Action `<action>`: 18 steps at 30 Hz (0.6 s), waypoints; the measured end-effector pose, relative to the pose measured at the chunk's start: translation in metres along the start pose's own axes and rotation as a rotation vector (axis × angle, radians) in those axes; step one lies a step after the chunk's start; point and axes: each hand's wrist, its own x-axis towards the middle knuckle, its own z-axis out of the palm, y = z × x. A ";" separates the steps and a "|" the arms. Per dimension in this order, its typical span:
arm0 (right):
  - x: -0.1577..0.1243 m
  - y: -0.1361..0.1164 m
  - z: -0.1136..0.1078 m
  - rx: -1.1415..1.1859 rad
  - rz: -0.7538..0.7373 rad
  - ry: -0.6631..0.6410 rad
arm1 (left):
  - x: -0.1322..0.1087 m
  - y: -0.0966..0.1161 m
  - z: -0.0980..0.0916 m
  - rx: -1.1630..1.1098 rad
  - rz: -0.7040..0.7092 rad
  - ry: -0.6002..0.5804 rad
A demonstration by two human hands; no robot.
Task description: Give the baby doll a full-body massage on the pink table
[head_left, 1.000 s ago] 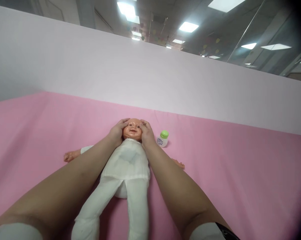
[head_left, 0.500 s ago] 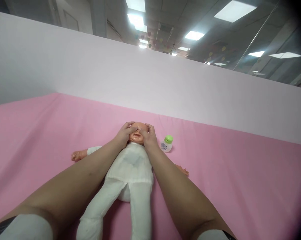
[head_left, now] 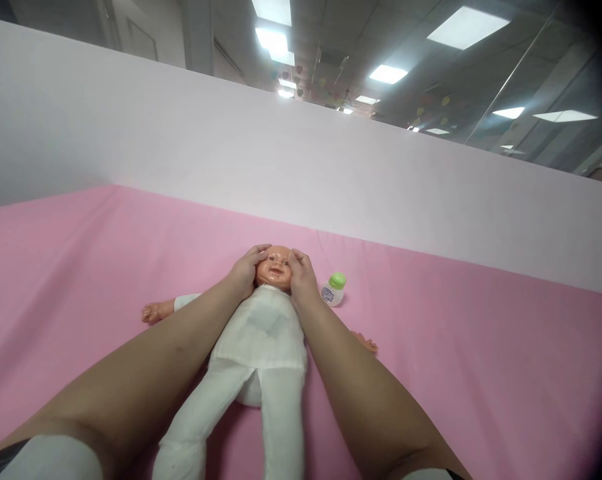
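Observation:
A baby doll [head_left: 261, 330] in white cloth lies on its back, its head away from me and its legs toward me. My left hand [head_left: 247, 272] cups the left side of the doll's head [head_left: 277, 269], fingers curved over the temple. On the opposite side, my right hand [head_left: 302, 272] holds the head the same way. The doll's eyes, nose and mouth show between my hands. Parts of my fingers behind the head are hidden. Just right of my right hand stands a small clear bottle [head_left: 333, 293] with a green cap [head_left: 337, 280].
Pink cloth [head_left: 481, 347] covers the surface under the doll. A white padded wall [head_left: 301, 167] runs along the far side, with glass and lit ceiling panels above it. The doll's arms stretch out sideways past my forearms.
My thumbs have slid outward from around the doll's eyes and nose to the sides of its head, uncovering the face. The doll and the bottle have stayed put.

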 end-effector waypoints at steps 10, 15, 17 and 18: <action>-0.003 -0.010 -0.009 0.321 0.158 -0.148 | -0.002 0.000 -0.003 -0.073 0.014 0.047; -0.007 -0.016 -0.007 0.283 0.179 -0.230 | -0.002 -0.001 -0.002 0.004 0.046 0.029; -0.011 -0.019 -0.002 0.218 0.158 -0.213 | -0.002 -0.001 -0.001 0.050 0.049 -0.006; -0.012 -0.021 0.000 0.174 0.139 -0.193 | -0.002 -0.001 0.000 0.072 0.053 -0.020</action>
